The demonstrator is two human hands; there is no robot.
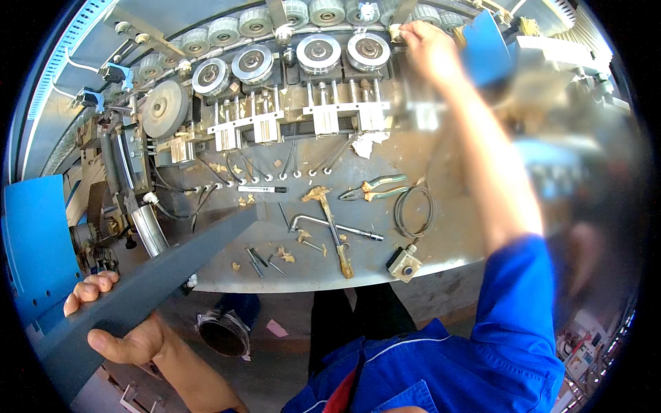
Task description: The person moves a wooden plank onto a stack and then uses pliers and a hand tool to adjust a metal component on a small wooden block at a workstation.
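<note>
So, a person in a blue work jacket stands over a metal machine bed (441, 255); the left hand (113, 313) is low at the left of the view, wrapped around the near end of a long dark grey strip (172, 268), thumb under it and fingers curled over its far edge; the strip runs up and to the right from that hand, lying across the front edge of the bed; the right hand (421, 43) is raised to the top of the machine, fingers closed on a small pale part (395, 32) just right of the rightmost large roller (368, 50); what exactly is pinched cannot be told, the area is blurred; the right arm in its blue sleeve (520, 310) crosses the right side of the bed; a row of silver rollers (319, 52) runs along the top with white bracket blocks (323, 117) under them; on the bed lie a glue-caked hammer (330, 227), a bent steel hex key (334, 226) touching the hammer's handle, green-handled pliers (375, 187), a coiled grey cable (413, 210) leading to a small switch box (405, 265) at the front edge, a black marker pen (261, 188), several loose screws (258, 260), wood chips (284, 255); a blue panel (34, 241) stands at the far left; a dark round object (224, 334) sits on the floor below the bed's edge.
</note>
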